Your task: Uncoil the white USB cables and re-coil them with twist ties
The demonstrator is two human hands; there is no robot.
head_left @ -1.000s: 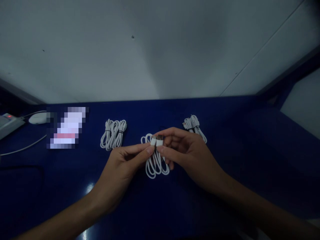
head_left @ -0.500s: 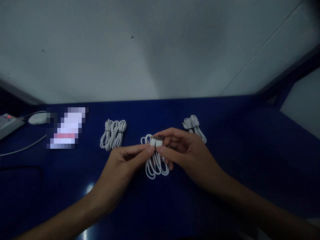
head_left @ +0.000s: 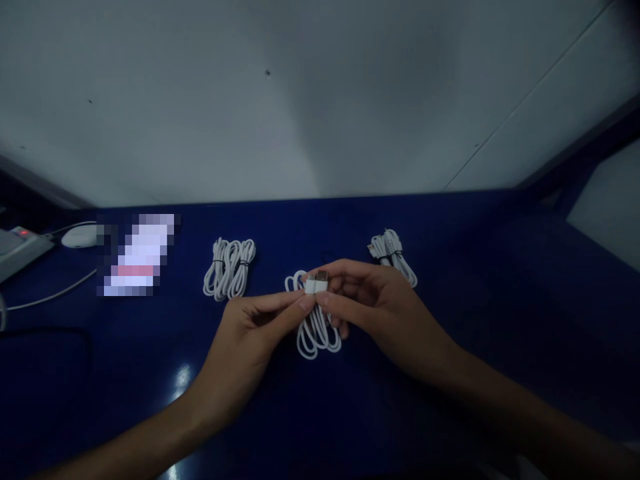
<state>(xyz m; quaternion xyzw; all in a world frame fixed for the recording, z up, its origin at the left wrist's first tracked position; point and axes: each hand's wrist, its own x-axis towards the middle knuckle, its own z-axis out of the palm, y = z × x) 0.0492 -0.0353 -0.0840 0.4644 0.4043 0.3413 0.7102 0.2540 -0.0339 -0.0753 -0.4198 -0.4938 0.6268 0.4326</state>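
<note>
A coiled white USB cable (head_left: pixel 317 340) is in the middle, its loops hanging below my fingers. At its top, two USB plugs (head_left: pixel 316 285) with white housings and metal ends sit side by side. My left hand (head_left: pixel 247 337) pinches the left plug between thumb and forefinger. The right plug is pinched by my right hand (head_left: pixel 387 310), whose other fingers curl behind the coil and are partly hidden. Whether both plugs belong to one cable I cannot tell.
On the blue table (head_left: pixel 300 227) lie tied white cable bundles (head_left: pixel 230 267) to the left and more bundles (head_left: pixel 393 257) behind my right hand. A blurred-out bright screen (head_left: pixel 140 257), a white mouse-like object (head_left: pixel 79 236) and a power strip (head_left: pixel 23 250) with a red light are farther left.
The two plugs have come together and now sit level, with no gap visible between their housings. My hands keep their pinch. The whole view has shifted slightly.
</note>
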